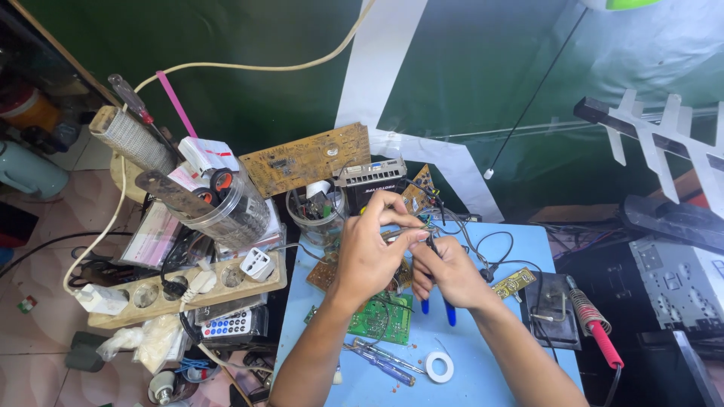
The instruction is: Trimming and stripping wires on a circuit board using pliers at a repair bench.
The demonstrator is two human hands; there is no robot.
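Note:
My left hand [371, 249] pinches a small circuit board with thin wires [417, 224] above a light blue table [520, 249]. My right hand [446, 270] grips blue-handled pliers [446, 309], whose jaws reach up to the wires at my left fingertips. Under my hands lie a green circuit board [381, 320] and a brown board [323, 273]. Black wires [483, 245] trail off to the right.
A clear cup of parts [315, 211], a black box [375, 190] and a large tan circuit board [305, 158] stand behind. Screwdrivers [385, 365] and a white tape roll [439, 367] lie near the front. A soldering iron [596, 328] rests right, a wooden socket strip [188, 286] left.

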